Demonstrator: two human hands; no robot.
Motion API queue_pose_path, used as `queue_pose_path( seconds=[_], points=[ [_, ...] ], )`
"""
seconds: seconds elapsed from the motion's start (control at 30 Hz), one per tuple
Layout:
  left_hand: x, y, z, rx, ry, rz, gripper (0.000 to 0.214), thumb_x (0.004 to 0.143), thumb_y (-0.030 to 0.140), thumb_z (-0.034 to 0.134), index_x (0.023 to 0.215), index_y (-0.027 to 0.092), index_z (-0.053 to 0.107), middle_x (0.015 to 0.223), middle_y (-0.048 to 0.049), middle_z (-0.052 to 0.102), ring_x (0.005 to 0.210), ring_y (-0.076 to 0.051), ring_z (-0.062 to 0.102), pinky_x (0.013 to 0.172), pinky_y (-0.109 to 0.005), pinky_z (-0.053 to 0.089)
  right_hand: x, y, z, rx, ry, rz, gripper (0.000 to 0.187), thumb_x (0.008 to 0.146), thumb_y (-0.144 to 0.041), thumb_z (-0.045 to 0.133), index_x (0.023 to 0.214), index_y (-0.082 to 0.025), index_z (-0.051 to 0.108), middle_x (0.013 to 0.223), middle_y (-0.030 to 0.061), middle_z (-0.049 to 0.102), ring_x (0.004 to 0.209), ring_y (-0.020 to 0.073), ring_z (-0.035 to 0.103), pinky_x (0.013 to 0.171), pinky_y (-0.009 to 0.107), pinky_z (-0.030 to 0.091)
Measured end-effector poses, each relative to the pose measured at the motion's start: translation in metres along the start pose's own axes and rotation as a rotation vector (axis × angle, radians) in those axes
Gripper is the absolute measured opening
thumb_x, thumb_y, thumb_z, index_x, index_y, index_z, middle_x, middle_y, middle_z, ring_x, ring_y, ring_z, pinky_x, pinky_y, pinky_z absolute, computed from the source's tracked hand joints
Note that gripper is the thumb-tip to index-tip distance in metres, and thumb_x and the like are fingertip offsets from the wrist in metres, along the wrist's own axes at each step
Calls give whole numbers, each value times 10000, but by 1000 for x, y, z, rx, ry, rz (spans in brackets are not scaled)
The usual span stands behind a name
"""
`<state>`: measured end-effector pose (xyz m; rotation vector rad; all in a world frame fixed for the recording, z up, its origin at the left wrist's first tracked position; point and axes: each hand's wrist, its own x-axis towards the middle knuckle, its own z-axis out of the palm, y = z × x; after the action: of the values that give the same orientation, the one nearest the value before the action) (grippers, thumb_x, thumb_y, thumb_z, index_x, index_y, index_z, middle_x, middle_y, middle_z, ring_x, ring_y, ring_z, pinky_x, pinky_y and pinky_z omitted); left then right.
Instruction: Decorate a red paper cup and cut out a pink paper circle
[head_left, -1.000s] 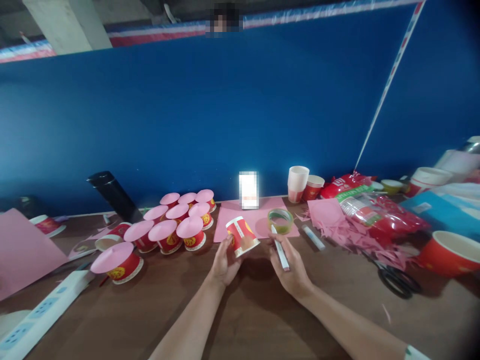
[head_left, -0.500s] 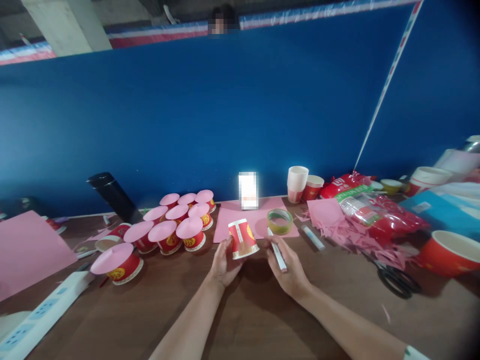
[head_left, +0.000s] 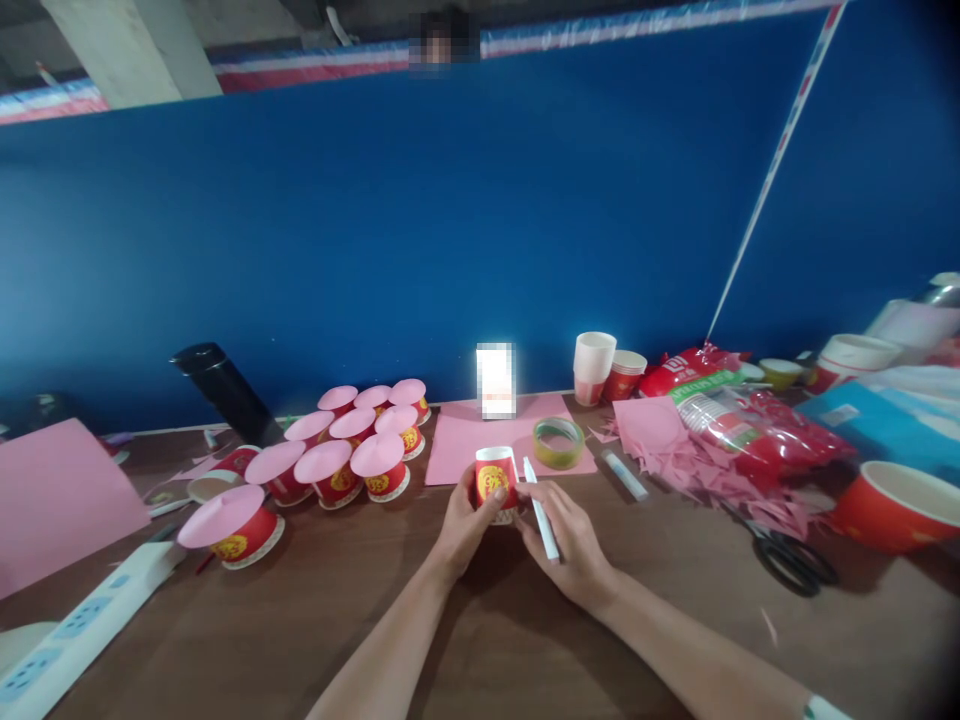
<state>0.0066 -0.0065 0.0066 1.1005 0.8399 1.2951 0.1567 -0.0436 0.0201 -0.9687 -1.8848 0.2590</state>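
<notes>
My left hand (head_left: 469,520) is wrapped round the side of a red paper cup (head_left: 495,482) with a yellow round emblem, its thumb across the front. The cup stands nearly upright, white end up, just in front of a pink paper sheet (head_left: 465,440). Close by on the right, my right hand (head_left: 566,525) grips a slim white pen (head_left: 541,515) that leans with its tip up and left. Its fingertips are at the cup's lower right side; whether they touch it I cannot tell. A roll of clear tape (head_left: 559,443) lies on the sheet behind.
Several short red cups topped with pink paper discs (head_left: 322,462) stand at left, near a black bottle (head_left: 225,392) and a white power strip (head_left: 90,620). To the right are stacked cups (head_left: 595,368), a glue stick (head_left: 624,475), pink scraps (head_left: 690,460), black scissors (head_left: 795,560) and a large red cup (head_left: 900,510).
The cup has moved slightly right and been turned, so the yellow emblem faces me. My right hand, still holding the pen, has come left, closer to the cup.
</notes>
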Motion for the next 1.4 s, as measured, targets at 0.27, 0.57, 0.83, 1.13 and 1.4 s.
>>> queue_pose_path(
  seconds=[0.27, 0.57, 0.83, 1.13, 1.4],
  points=[
    [-6, 7, 5, 132, 13, 150, 461, 680, 247, 662, 1116, 188, 525, 1076, -87, 592, 990, -232, 537, 865, -319, 396, -2, 18, 5, 26, 67, 154, 341, 810, -109, 434, 1135, -208, 467, 1032, 93, 567, 972, 214, 543, 848, 358, 456],
    [1, -4, -5, 240, 283, 238, 248, 793, 393, 512, 924, 190, 570, 875, -31, 578, 852, -166, 532, 786, -251, 391, -2, 31, 8, -34, 153, 260, 295, 765, -108, 441, 1051, -164, 484, 984, 105, 580, 903, 215, 566, 812, 357, 465],
    [14, -19, -16, 74, 395, 196, 409, 828, 515, 364, 992, 168, 506, 930, -72, 560, 831, -170, 561, 736, -302, 462, 1, 31, 10, 11, 142, 289, 234, 814, -171, 418, 1031, -171, 507, 920, 84, 604, 822, 193, 590, 754, 310, 473],
    [8, -5, -17, 224, 525, 393, 430, 864, 444, 336, 1210, 189, 362, 1032, -95, 517, 855, -152, 559, 773, -317, 461, -2, 36, 11, 205, 130, 409, 254, 845, -270, 395, 1047, -178, 517, 721, 28, 608, 610, 156, 573, 580, 256, 472],
    [-56, 78, 40, 665, 112, 522, 220, 854, 269, 406, 989, 175, 551, 914, -69, 605, 798, -156, 569, 711, -271, 450, -5, 39, 7, 81, 145, 383, 304, 736, -141, 402, 977, -179, 584, 785, 39, 637, 681, 176, 591, 618, 273, 464]
  ],
)
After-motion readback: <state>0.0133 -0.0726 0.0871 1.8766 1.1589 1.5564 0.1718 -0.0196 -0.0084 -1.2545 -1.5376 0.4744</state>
